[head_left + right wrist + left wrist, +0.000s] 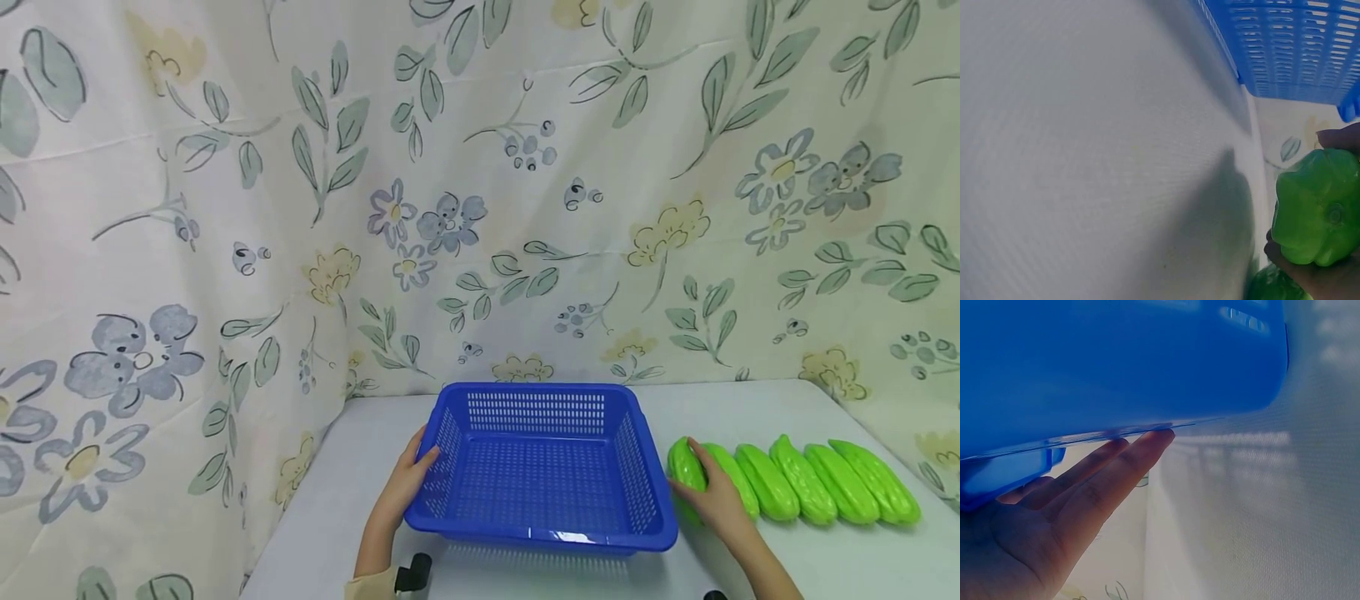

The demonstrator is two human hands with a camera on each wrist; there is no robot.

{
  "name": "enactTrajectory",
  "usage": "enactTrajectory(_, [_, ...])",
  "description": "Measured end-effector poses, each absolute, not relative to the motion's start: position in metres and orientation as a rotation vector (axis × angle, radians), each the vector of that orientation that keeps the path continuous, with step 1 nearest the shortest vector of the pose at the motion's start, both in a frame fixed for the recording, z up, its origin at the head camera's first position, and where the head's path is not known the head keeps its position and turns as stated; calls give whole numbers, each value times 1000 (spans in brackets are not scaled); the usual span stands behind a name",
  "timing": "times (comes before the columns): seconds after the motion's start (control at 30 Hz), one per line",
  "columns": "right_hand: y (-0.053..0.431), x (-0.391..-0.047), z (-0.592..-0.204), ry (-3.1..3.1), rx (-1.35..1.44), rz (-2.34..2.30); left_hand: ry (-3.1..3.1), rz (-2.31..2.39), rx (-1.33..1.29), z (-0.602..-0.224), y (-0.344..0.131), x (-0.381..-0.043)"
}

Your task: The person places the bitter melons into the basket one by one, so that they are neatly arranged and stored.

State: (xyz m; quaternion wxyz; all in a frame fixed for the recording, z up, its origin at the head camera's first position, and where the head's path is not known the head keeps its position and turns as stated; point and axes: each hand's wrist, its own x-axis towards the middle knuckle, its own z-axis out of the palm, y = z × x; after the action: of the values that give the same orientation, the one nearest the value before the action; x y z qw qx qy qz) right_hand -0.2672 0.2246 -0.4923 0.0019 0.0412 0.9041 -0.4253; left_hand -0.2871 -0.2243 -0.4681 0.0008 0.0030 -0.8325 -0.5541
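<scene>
On the counter [750,408], blue basket [543,467] steadied by flat left hand [408,483], leftmost green gourd [684,467] grasped by right hand [716,497], no lettering seen

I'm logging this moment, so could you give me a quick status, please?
Left hand flat on blue basket side. Right hand gripping leftmost green gourd. Nothing between.

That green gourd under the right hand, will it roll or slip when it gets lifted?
The green gourd looks glossy and smooth, so it may slip in the right hand. Its long, ridged body could roll sideways toward the blue basket if nudged. It looks like moulded plastic, so probably stiff and light.
</scene>
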Motion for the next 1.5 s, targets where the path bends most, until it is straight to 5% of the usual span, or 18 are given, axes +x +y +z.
enactTrajectory(1.5, [200,-273,-419,3076,65,-1497,-2600,-1734,-10,-464,-224,-285])
